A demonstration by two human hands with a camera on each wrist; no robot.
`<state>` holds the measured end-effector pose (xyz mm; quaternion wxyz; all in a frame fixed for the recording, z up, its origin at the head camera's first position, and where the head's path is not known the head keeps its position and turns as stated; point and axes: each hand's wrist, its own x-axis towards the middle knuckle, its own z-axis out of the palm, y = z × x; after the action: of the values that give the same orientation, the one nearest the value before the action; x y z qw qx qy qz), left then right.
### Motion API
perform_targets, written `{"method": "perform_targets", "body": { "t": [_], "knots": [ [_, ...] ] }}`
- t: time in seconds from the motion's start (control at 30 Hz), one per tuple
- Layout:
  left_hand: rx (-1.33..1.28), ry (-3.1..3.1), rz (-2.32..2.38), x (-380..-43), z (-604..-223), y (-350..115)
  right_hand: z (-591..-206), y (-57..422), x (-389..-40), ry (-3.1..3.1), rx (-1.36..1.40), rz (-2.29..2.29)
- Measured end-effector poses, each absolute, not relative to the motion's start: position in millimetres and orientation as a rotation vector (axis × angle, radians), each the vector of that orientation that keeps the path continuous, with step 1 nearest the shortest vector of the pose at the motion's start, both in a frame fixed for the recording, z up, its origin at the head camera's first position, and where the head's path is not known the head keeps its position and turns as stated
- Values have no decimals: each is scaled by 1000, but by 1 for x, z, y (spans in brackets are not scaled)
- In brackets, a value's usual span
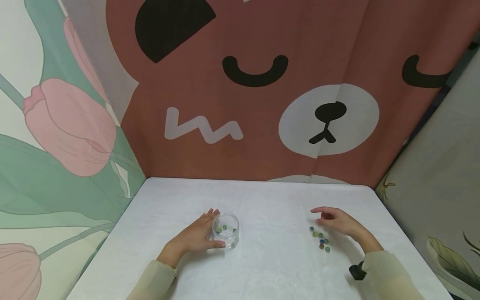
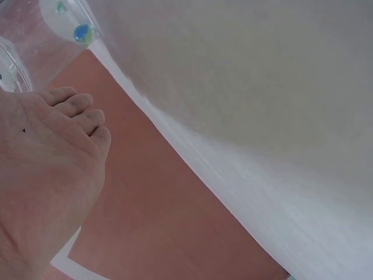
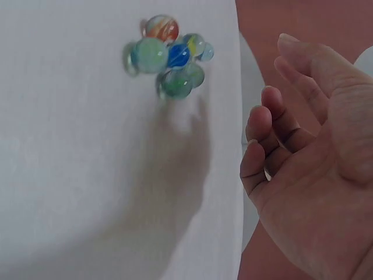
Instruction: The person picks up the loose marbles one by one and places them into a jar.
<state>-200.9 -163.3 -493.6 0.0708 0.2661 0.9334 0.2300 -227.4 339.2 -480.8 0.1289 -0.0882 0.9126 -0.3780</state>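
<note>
On the left half of the table a clear round glass jar (image 1: 233, 241) stands upright with several marbles (image 1: 224, 228) inside. My left hand (image 1: 198, 234) holds it from the left, thumb across the near side and fingers round the far side. Part of the jar (image 2: 44, 58) also shows in the left wrist view, with a blue-green marble (image 2: 83, 33) seen through its wall. To the right, my right hand (image 1: 337, 221) hovers beside a loose group of marbles (image 1: 321, 241), its fingers loosely bent with nothing between them. Blue, green and orange-brown marbles (image 3: 163, 28) lie close together below that hand.
A white cloth covers the table (image 1: 270, 271). Behind it hangs a brown curtain (image 1: 258, 160) with a bear's face, and a flowered curtain (image 1: 71, 125) runs along the left side. A black object (image 1: 357, 271) sits at the right wrist by the sleeve.
</note>
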Motion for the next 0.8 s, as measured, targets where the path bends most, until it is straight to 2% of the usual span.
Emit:
{"method": "perform_targets", "body": {
  "t": [0.37,0.8],
  "knots": [
    [776,2826,659,-202,-495,-162,-489,342,-231,2624,-177,-995],
    [777,2820,659,-202,-496,-163,-500,339,-231,2608,-275,-952]
  ]
}}
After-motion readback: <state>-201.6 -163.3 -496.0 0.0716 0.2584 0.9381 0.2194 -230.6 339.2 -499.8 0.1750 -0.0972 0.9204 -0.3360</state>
